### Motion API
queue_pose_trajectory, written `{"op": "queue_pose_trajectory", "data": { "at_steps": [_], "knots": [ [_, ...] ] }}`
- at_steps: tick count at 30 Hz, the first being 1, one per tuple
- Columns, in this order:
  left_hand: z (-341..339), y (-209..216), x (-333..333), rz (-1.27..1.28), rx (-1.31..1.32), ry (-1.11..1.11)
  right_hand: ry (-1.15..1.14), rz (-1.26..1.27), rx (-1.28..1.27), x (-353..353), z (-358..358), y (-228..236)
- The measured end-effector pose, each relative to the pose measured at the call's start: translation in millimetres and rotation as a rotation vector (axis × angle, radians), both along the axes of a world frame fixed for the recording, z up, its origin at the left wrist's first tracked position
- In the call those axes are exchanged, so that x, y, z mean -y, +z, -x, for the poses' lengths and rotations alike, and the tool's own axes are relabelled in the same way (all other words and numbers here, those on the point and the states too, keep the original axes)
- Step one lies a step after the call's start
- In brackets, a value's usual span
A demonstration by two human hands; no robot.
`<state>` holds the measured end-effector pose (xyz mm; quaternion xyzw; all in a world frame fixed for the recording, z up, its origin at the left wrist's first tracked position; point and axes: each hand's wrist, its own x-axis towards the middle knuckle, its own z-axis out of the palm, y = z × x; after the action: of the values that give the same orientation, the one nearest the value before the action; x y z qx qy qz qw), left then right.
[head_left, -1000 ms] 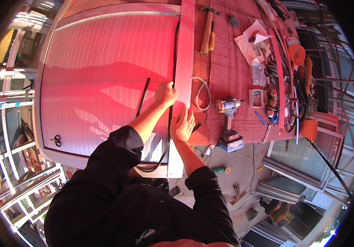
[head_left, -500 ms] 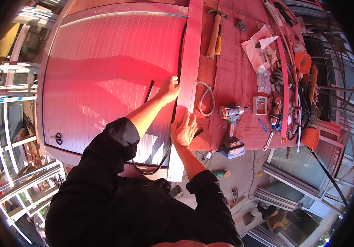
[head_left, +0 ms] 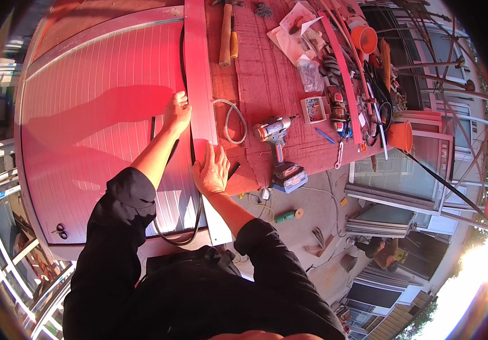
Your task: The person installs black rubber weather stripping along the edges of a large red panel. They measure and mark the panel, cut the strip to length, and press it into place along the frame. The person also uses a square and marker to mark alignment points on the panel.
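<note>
A ribbed panel (head_left: pixel 113 68) in a metal frame lies flat before me, tinted red by the light. A black rubber strip (head_left: pixel 183 56) follows the inner edge of the frame's right-hand bar (head_left: pixel 198 68). My left hand (head_left: pixel 177 113) is closed on this strip at the bar, fingers curled and thumb side up. Nearer to me the strip passes beside my right hand and hangs in a loop (head_left: pixel 179 242) at the panel's near edge. On the bar rests my right hand (head_left: pixel 213 170), flat with fingers stretched out. Black-handled scissors (head_left: pixel 60 230) lie at the panel's near left corner.
On the red-covered bench (head_left: pixel 255 79) lie a hammer (head_left: pixel 226 37), a cordless drill (head_left: pixel 279 152), a clear loop of tubing (head_left: pixel 244 122), an open box of screws (head_left: pixel 314 109) and a wrench (head_left: pixel 339 154). Orange cups (head_left: pixel 400 136) stand at the right. Framed glass panes (head_left: pixel 397 170) lean beyond.
The whole view has swung to the right, so panel and bench appear farther left. Both hands keep about the same places along the bar.
</note>
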<state>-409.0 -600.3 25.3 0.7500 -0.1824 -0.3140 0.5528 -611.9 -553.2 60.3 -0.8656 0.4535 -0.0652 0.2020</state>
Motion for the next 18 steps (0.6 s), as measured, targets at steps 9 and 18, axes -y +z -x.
{"op": "queue_pose_trajectory", "data": {
  "at_steps": [9, 18],
  "knots": [
    [88, 7, -61, -0.053, 0.089, -0.016, 0.055, -0.218, 0.383, 32, 34, 18],
    [167, 2, -156, -0.239, 0.271, -0.059, -0.160, -0.213, 0.580, 103, 177, 40]
  ]
}}
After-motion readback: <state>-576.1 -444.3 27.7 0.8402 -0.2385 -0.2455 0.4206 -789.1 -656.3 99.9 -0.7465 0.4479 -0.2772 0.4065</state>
